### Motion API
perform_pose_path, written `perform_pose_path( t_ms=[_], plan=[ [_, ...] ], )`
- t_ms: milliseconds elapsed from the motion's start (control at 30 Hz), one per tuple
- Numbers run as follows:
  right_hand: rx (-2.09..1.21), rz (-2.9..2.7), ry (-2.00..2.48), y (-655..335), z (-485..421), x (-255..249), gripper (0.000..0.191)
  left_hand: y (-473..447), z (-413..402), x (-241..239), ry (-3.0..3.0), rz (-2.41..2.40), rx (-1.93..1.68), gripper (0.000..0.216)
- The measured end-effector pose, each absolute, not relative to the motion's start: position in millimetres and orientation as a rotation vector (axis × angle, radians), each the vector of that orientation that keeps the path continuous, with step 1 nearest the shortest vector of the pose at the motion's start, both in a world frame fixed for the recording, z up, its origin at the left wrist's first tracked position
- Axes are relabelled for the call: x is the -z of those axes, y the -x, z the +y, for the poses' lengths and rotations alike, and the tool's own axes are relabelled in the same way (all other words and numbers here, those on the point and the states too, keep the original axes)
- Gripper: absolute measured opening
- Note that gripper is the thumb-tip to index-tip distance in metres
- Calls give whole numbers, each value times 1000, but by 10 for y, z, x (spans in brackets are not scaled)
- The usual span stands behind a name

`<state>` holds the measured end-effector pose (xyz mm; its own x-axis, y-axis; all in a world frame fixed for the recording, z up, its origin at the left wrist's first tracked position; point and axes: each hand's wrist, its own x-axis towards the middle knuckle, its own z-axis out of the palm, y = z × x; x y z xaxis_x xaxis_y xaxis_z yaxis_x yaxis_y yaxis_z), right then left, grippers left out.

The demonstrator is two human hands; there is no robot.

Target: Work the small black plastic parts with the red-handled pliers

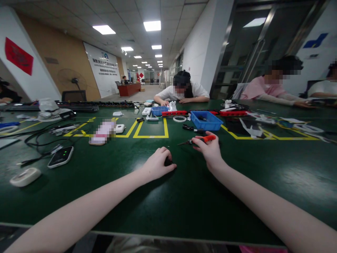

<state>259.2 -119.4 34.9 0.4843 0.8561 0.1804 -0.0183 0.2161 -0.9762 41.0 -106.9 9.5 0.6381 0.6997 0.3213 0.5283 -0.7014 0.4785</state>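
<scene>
My left hand rests on the green table, fingers curled around a small black part that is mostly hidden. My right hand is a little to the right of it and grips a small tool with an orange-red handle, its dark tip pointing left, just above the tabletop.
A blue bin stands just beyond my right hand, with a black tool and a tape roll nearby. Phones, cables and a white device lie at the left. Other people sit across the table and at the right.
</scene>
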Motion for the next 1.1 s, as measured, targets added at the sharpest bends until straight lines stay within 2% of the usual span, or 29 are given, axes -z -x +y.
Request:
perform_pose_path(
  t_ms=[200,367,667,1100],
  plan=[
    [-772,-794,1169,-2559,-1234,-341,73,-337,-1144,-50,-2527,1003,-721,45],
    [-828,-830,1070,-2516,-1302,-446,55,-288,-1151,-157,-2576,955,-626,35],
    [-900,-889,921,-2375,-1596,-712,38,-262,-1071,-229,-2543,831,-626,31],
    [-901,-954,900,-2304,-1670,-694,40,-286,-1128,-241,-2588,805,-549,32]
  ],
)
